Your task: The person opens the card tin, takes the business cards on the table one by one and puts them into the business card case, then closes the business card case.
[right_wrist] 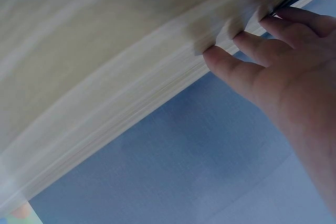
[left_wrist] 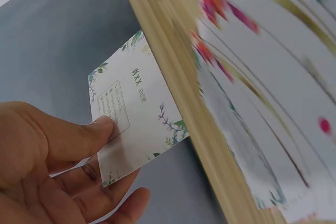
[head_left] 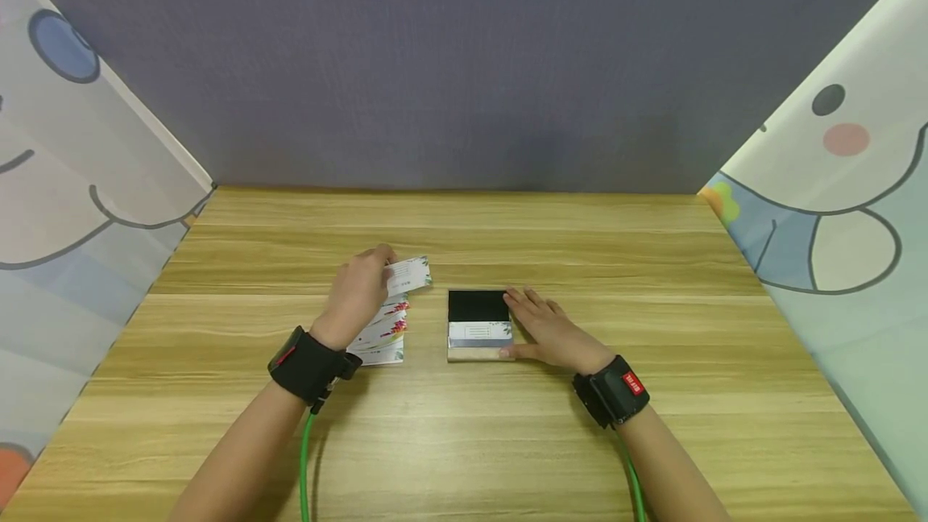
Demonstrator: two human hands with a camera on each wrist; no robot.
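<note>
A white business card (left_wrist: 137, 100) with printed leaves and text is pinched between the thumb and fingers of my left hand (head_left: 360, 288). The same card (head_left: 409, 275) is raised over the far end of a fanned row of cards (head_left: 383, 333), some with red and gold patterns. Right of that row lies an open card case (head_left: 478, 305), its upper part black inside and a leaf-printed card (head_left: 480, 331) in its lower part. My right hand (head_left: 554, 334) rests at the case's right edge, thumb on the lower corner, fingers extended and touching the table in the right wrist view.
The wooden table (head_left: 464, 441) backs onto a grey panel (head_left: 464, 71). Cartoon-printed sheets (head_left: 80, 184) stand along both sides. A black strap with a green cable (head_left: 305, 466) is on each wrist, and the cables trail toward the front edge.
</note>
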